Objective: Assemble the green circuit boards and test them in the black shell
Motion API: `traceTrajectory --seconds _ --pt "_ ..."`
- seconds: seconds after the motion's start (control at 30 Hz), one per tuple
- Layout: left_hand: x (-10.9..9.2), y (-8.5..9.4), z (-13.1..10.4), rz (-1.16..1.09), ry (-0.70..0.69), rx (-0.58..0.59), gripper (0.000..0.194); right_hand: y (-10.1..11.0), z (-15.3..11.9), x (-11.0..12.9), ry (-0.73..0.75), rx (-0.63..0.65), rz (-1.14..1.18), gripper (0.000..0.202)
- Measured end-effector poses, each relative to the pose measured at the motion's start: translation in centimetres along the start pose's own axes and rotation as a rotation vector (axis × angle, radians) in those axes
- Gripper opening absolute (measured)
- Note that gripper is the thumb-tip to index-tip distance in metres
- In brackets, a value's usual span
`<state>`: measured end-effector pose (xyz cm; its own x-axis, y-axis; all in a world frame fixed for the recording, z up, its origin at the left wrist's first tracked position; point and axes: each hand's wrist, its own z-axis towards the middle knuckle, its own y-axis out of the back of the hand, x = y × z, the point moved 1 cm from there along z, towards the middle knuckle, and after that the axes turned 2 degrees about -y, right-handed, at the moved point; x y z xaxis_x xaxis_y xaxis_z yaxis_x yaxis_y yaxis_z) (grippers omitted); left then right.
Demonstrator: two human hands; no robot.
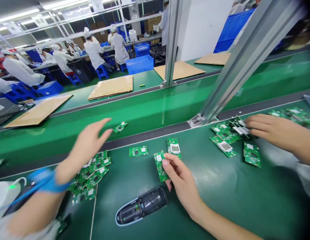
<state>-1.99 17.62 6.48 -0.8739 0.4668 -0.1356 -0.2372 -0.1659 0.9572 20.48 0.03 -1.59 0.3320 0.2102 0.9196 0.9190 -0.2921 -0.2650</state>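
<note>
My left hand (91,136), with a blue strap (48,180) round its wrist, reaches over the green belt. Its thumb and fingers are apart and hold nothing. Just past its fingertips a small green circuit board (120,127) lies on the belt. In my right hand (181,176) a circuit board (160,165) is pinched by its edge, above the bench. A single circuit board (138,151) lies flat behind it, and boards with a display (175,148) rest beside that. Below sits an open dark plastic housing (142,206) with a light blue rim.
A pile of circuit boards (92,175) lies under my left forearm. At the right a co-worker's hand (270,128) touches another group of boards (225,133). A metal post (235,60) rises from the bench edge. Cardboard sheets (112,87) lie beyond the belt.
</note>
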Motion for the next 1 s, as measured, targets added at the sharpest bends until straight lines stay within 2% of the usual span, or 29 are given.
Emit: traceTrajectory --seconds 0.07,0.13,0.17,0.23,0.3,0.37,0.43,0.53,0.6,0.67,0.7,0.77,0.8,0.87,0.93,1.0 --pt "-0.7 -3.1 2.0 -0.030 -0.016 0.056 0.048 0.1 0.1 -0.2 0.023 0.044 -0.015 0.037" --pt "-1.2 -5.2 3.7 -0.046 0.008 0.083 0.049 0.1 0.1 -0.2 0.038 0.082 -0.035 0.034" --pt "-1.3 -5.6 4.0 -0.051 0.032 0.083 0.049 0.1 0.1 -0.2 0.045 0.097 -0.045 0.032" --pt "-1.5 -5.2 3.4 -0.060 0.081 0.066 0.051 0.0 0.0 0.0 0.054 0.124 -0.068 0.030" --pt "-1.6 -3.7 0.8 -0.072 0.111 0.052 0.057 -0.1 -0.1 0.3 0.059 0.145 -0.091 0.030" --pt "-1.8 -2.2 -3.1 -0.081 0.110 0.058 0.055 -0.1 -0.2 0.4 0.060 0.157 -0.100 0.033" --pt "-1.9 -1.4 -7.4 -0.078 0.004 0.047 0.046 -0.1 -0.2 0.4 0.067 0.152 -0.098 0.035" --pt "-2.3 -1.6 -12.3 -0.049 -0.165 -0.065 0.033 0.1 -0.2 0.1 0.112 0.132 -0.099 0.028" --pt "-3.0 -1.9 -14.3 -0.072 -0.214 -0.180 0.027 0.0 -0.4 0.1 0.152 0.111 -0.103 0.023" --pt "-4.5 -2.1 -15.6 -0.165 -0.217 -0.189 0.029 -0.3 -0.7 0.5 0.187 0.060 -0.068 0.020" --pt "-5.4 -2.2 -16.0 -0.236 -0.214 -0.125 0.033 -0.6 -0.8 0.8 0.203 0.027 -0.033 0.018" --pt "-7.4 -2.4 -16.5 -0.345 -0.207 0.099 0.053 -1.3 -1.1 1.7 0.229 -0.020 0.051 0.022" --pt "-8.4 -2.6 -16.6 -0.382 -0.215 0.195 0.050 -1.7 -1.2 2.2 0.237 -0.028 0.096 0.026" --pt "-9.8 -3.0 -16.2 -0.467 -0.144 0.339 0.026 -2.1 -1.3 3.2 0.228 -0.018 0.182 0.032" --pt "-10.6 -3.5 -15.3 -0.684 0.069 0.459 0.008 -2.0 -1.4 4.2 0.194 -0.003 0.269 0.037" --pt "-11.1 -4.1 -14.3 -1.064 0.319 0.549 0.017 -1.5 -1.5 5.0 0.146 0.001 0.328 0.037"
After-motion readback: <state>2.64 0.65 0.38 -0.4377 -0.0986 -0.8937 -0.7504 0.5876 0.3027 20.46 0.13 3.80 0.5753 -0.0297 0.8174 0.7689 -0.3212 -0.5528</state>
